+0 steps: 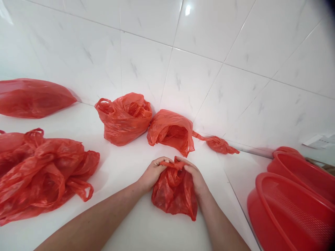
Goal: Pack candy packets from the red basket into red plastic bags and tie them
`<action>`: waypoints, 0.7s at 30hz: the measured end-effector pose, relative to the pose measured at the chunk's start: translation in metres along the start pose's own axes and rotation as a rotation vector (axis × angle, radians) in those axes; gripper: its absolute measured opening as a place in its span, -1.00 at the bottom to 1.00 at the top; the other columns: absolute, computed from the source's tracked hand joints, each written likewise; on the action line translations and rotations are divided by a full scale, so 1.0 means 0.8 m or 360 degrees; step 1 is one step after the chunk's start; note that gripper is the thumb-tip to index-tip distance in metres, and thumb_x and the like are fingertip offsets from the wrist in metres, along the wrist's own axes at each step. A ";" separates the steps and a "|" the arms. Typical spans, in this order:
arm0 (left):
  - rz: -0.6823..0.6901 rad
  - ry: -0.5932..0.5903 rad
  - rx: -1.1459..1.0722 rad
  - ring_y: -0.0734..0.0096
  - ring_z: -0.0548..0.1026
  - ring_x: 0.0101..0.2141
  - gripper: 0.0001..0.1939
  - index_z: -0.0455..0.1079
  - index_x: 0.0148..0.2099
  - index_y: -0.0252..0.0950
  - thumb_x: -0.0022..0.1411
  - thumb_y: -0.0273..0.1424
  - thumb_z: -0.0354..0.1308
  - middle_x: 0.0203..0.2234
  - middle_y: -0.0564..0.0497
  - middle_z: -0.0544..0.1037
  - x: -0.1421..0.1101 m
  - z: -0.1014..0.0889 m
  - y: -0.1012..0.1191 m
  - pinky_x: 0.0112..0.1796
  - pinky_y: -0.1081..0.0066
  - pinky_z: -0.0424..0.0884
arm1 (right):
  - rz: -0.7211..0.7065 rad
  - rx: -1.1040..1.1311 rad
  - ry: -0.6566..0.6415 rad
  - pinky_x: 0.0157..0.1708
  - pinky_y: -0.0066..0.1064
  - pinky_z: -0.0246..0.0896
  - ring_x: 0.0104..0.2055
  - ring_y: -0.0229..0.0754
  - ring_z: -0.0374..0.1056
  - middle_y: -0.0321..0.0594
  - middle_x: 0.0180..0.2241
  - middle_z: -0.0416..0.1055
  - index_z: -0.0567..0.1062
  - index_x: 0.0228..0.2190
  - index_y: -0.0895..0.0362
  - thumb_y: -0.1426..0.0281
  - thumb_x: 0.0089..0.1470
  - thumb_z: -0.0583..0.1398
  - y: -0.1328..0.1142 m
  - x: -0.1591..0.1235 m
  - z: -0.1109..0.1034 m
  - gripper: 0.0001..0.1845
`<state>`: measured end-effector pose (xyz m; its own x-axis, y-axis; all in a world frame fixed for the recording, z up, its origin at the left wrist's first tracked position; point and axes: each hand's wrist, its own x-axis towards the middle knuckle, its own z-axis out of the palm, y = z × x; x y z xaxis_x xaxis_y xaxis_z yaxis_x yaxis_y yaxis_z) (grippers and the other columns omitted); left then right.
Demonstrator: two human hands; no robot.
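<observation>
A small red plastic bag lies on the white tabletop between my hands, its gathered top edge pinched up. My left hand grips that edge from the left, thumb and fingers closed on the plastic. On the other side, my right hand holds the top right part of the same bag, its fingertips partly hidden by the folds. Just beyond my hands, a red bag rests on its side with its mouth facing me. I cannot make out what, if anything, is inside the held bag.
A fuller red bag stands by the tiled wall. Crumpled red bags heap up at left, with a smooth red bag behind. A twisted red bag lies right of centre. Red perforated baskets sit at far right.
</observation>
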<state>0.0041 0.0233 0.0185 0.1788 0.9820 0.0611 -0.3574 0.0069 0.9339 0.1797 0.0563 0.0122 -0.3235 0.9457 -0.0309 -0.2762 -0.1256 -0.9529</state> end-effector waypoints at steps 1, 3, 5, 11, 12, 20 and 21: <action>0.0139 0.0057 0.0156 0.35 0.44 -0.31 -0.80 0.47 -0.26 -0.26 0.22 -0.29 0.08 -0.34 -0.01 0.51 -0.002 0.000 0.001 -0.22 0.40 0.32 | -0.0012 0.0087 0.0039 -0.14 -0.30 0.28 -0.15 -0.11 0.41 -0.19 -0.08 0.47 0.55 -0.20 0.08 0.26 -0.08 0.25 0.000 0.000 -0.003 -0.65; 0.0476 0.0163 0.0487 0.26 0.42 -0.19 -0.72 0.50 -0.19 -0.24 0.27 -0.25 0.00 -0.24 -0.07 0.50 -0.007 0.001 0.004 -0.10 0.35 0.28 | -0.0039 0.0130 0.0208 -0.22 -0.33 0.31 -0.27 -0.16 0.43 -0.21 -0.22 0.52 0.56 -0.27 0.08 0.24 -0.10 0.28 0.001 0.003 -0.011 -0.70; 0.0781 0.0192 0.0772 0.21 0.39 -0.10 -0.70 0.50 -0.13 -0.22 0.29 -0.25 -0.02 -0.16 -0.11 0.48 -0.014 0.002 0.006 -0.03 0.31 0.23 | -0.0053 -0.0035 0.0397 -0.31 -0.36 0.30 -0.39 -0.21 0.40 -0.26 -0.36 0.53 0.55 -0.33 0.09 0.30 -0.16 0.32 0.003 0.008 -0.021 -0.74; 0.1724 -0.0313 0.1448 0.34 0.39 -0.37 -0.81 0.45 -0.18 -0.27 0.25 -0.31 0.08 -0.42 -0.04 0.50 -0.037 0.027 0.004 -0.24 0.31 0.28 | -0.0382 -0.1004 0.0808 -0.32 -0.32 0.28 -0.37 -0.16 0.38 -0.20 -0.35 0.51 0.53 -0.35 0.13 0.32 -0.09 0.17 0.009 0.022 -0.056 -0.77; 0.1919 -0.0390 0.1510 0.39 0.35 -0.45 -0.82 0.44 -0.22 -0.31 0.25 -0.31 0.09 -0.50 0.00 0.46 -0.042 0.036 0.003 -0.33 0.34 0.26 | -0.0420 -0.1099 0.0845 -0.28 -0.30 0.29 -0.33 -0.14 0.39 -0.18 -0.32 0.50 0.52 -0.35 0.13 0.31 -0.08 0.14 0.010 0.023 -0.060 -0.76; 0.2182 -0.0528 0.1660 0.48 0.30 -0.53 -0.64 0.40 -0.27 -0.34 0.19 -0.10 0.11 -0.57 0.07 0.38 -0.069 0.074 -0.010 -0.44 0.40 0.25 | -0.0529 -0.1374 0.0749 -0.16 -0.26 0.27 -0.25 -0.11 0.38 -0.15 -0.32 0.47 0.48 -0.40 0.13 0.26 -0.07 0.08 0.015 0.030 -0.061 -0.74; 0.2142 -0.0509 0.1706 0.43 0.38 -0.43 -0.58 0.40 -0.18 -0.33 0.17 -0.05 0.10 -0.47 0.02 0.44 -0.069 0.072 -0.013 -0.33 0.37 0.30 | -0.0521 -0.1346 0.0758 -0.17 -0.26 0.27 -0.26 -0.11 0.38 -0.14 -0.32 0.47 0.47 -0.39 0.13 0.23 -0.08 0.09 0.014 0.028 -0.061 -0.72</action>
<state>0.0503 -0.0420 0.0260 0.4975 0.1247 0.8585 0.2914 -0.9561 -0.0300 0.2133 0.0908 -0.0136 0.0973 0.9397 0.3279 0.5022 0.2381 -0.8313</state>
